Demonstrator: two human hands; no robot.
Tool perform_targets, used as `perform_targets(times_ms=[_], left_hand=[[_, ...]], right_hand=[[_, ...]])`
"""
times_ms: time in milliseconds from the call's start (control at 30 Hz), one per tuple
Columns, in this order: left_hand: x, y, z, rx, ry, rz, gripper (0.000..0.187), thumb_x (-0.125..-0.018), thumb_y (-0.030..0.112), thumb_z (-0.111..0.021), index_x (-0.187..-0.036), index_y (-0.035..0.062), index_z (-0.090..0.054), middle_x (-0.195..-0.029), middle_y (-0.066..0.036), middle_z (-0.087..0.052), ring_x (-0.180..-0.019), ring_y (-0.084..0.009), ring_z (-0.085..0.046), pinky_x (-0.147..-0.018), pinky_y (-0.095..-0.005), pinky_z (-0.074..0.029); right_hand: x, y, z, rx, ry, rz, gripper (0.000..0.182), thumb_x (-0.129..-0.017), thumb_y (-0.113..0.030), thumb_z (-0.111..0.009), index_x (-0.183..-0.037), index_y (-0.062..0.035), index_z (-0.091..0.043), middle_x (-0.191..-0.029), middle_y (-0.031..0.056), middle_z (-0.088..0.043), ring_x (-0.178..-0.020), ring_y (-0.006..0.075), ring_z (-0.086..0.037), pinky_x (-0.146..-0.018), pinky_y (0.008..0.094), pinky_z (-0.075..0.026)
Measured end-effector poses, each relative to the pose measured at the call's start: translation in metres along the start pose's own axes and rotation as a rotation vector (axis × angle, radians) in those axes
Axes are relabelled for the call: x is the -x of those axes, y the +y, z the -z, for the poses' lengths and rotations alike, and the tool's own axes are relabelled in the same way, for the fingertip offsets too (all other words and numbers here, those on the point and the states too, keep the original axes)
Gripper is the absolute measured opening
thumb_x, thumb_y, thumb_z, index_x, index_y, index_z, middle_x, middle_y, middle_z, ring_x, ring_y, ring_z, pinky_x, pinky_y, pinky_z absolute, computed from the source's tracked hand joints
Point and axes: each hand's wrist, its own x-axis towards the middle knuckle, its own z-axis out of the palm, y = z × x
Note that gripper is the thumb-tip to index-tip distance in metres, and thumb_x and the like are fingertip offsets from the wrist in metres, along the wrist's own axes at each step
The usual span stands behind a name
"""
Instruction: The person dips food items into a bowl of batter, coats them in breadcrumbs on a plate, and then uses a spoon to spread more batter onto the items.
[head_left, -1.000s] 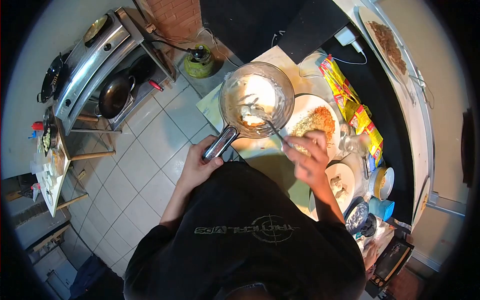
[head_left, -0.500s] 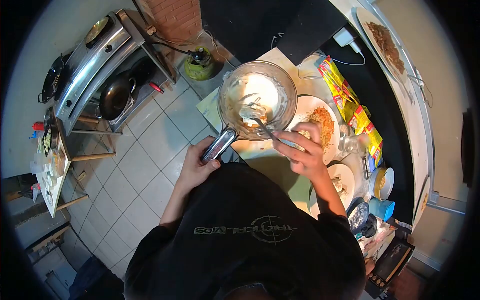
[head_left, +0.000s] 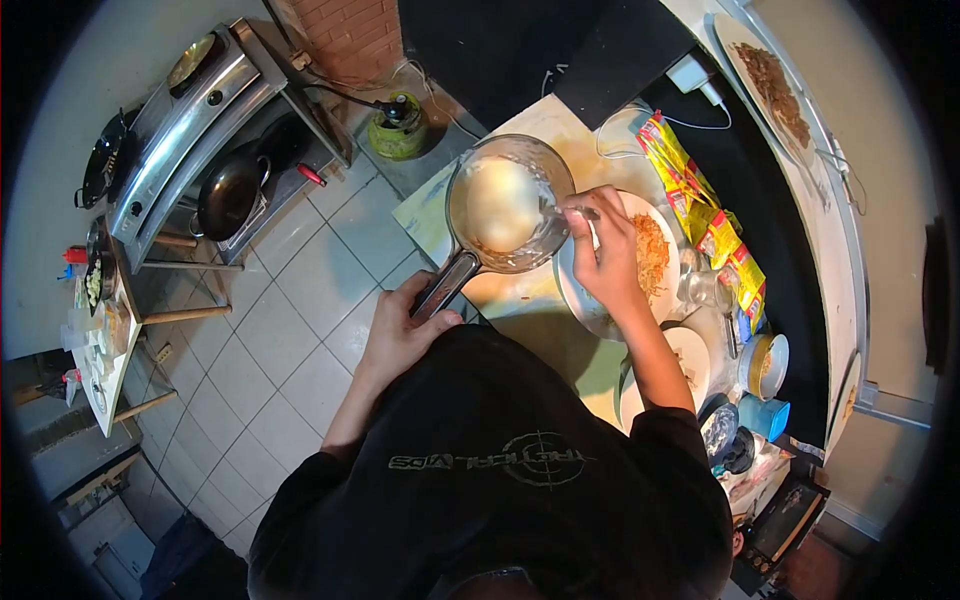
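Observation:
My left hand (head_left: 405, 325) is closed round the long handle of a saucepan (head_left: 447, 285). Creamy white stuff (head_left: 502, 205) fills the pan's bottom, washed out by bright light, with smears on the inner wall. At the pan's right rim, my right hand (head_left: 608, 240) pinches a metal spoon (head_left: 578, 213); its far end is blurred near the wall. Beneath that hand is a white plate (head_left: 578, 285) bearing orange-brown shredded food (head_left: 652, 255). Close to my right forearm stands another white plate (head_left: 628, 405) with pale pieces on it, partly covered by the arm.
Yellow-red packets (head_left: 700, 205), a glass jar (head_left: 708, 290), a small bowl (head_left: 768, 365) and a blue container (head_left: 763, 418) line the table's right side. A green gas cylinder (head_left: 397, 130) stands on the floor beyond. At left is a stove (head_left: 185, 130) with a wok (head_left: 230, 195) below.
My right hand has moved up and right, taking the spoon from the pan's middle to its right rim. The saucepan looks smaller and slightly lower, uncovering more of the plate beside it.

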Motion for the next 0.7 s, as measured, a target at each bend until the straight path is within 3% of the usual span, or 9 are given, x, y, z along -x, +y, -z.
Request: perform_targets(times_ms=[33,100,133,200,233,367,433,700], left_hand=[[0.000,-0.005,-0.001,0.034,0.003,-0.003,0.059,-0.074,0.044,-0.080,-0.103,-0.0045,-0.060,-0.060,-0.008,-0.047,-0.057,-0.0132,-0.042,-0.056,-0.0302,-0.040],[0.001,-0.010,-0.003,0.065,-0.015,0.014,0.059,-0.075,0.044,-0.079,-0.102,-0.0046,-0.060,-0.061,-0.006,-0.048,-0.058,-0.0123,-0.042,-0.057,-0.0295,-0.039],[0.002,-0.012,-0.004,0.096,-0.029,0.027,0.058,-0.076,0.044,-0.079,-0.100,-0.0048,-0.060,-0.063,-0.005,-0.048,-0.060,-0.0114,-0.042,-0.057,-0.0288,-0.039],[0.002,-0.021,-0.004,0.143,-0.048,0.042,0.057,-0.077,0.045,-0.078,-0.099,-0.0045,-0.059,-0.065,-0.003,-0.048,-0.061,-0.0107,-0.042,-0.057,-0.0281,-0.038],[0.003,-0.024,-0.003,0.188,-0.061,0.057,0.057,-0.078,0.045,-0.078,-0.098,-0.0043,-0.059,-0.067,-0.002,-0.048,-0.062,-0.0100,-0.042,-0.058,-0.0273,-0.037],[0.004,-0.019,-0.001,0.212,-0.092,0.079,0.057,-0.079,0.047,-0.076,-0.096,-0.0038,-0.057,-0.068,0.000,-0.045,-0.063,-0.0095,-0.040,-0.057,-0.0267,-0.036],[0.003,-0.017,-0.001,0.233,-0.094,0.068,0.058,-0.079,0.048,-0.076,-0.097,-0.0037,-0.057,-0.066,-0.001,-0.044,-0.062,-0.0094,-0.039,-0.056,-0.0271,-0.035],[0.002,-0.016,-0.002,0.166,-0.098,0.033,0.062,-0.079,0.053,-0.074,-0.097,-0.0037,-0.057,-0.063,-0.003,-0.043,-0.059,-0.0104,-0.037,-0.054,-0.0280,-0.034]], right_hand=[[0.002,-0.003,-0.005,-0.002,-0.001,-0.002,0.007,-0.085,0.001,-0.057,-0.089,-0.0017,-0.061,-0.088,0.0133,-0.063,-0.081,0.0327,-0.056,-0.073,0.0395,-0.046],[0.006,-0.009,-0.012,-0.033,0.043,-0.278,0.007,-0.093,-0.003,-0.052,-0.090,0.0003,-0.057,-0.078,0.0159,-0.060,-0.070,0.0307,-0.056,-0.067,0.0377,-0.047],[0.011,-0.007,-0.015,-0.029,0.044,-0.283,0.007,-0.093,-0.003,-0.052,-0.090,0.0003,-0.057,-0.078,0.0159,-0.060,-0.070,0.0307,-0.056,-0.067,0.0377,-0.047],[0.019,0.000,-0.020,-0.086,0.093,-0.446,0.009,-0.096,-0.006,-0.049,-0.092,0.0002,-0.055,-0.070,0.0159,-0.056,-0.061,0.0259,-0.055,-0.060,0.0340,-0.045],[0.022,-0.001,-0.018,-0.049,0.065,-0.525,0.010,-0.097,-0.007,-0.049,-0.092,-0.0010,-0.055,-0.067,0.0131,-0.056,-0.057,0.0177,-0.054,-0.056,0.0320,-0.042],[0.034,0.008,-0.021,-0.105,0.139,-0.589,0.012,-0.099,-0.009,-0.048,-0.093,-0.0018,-0.056,-0.068,0.0075,-0.058,-0.061,0.0120,-0.054,-0.057,0.0294,-0.042],[0.029,-0.002,-0.015,-0.309,0.249,-0.700,0.018,-0.102,-0.017,-0.047,-0.095,-0.0028,-0.056,-0.075,0.0005,-0.056,-0.067,0.0080,-0.049,-0.064,0.0232,-0.040],[0.032,0.016,0.016,-0.483,0.390,-0.671,0.020,-0.102,-0.020,-0.049,-0.092,-0.0038,-0.054,-0.079,0.0027,-0.056,-0.071,0.0091,-0.049,-0.067,0.0247,-0.041]])
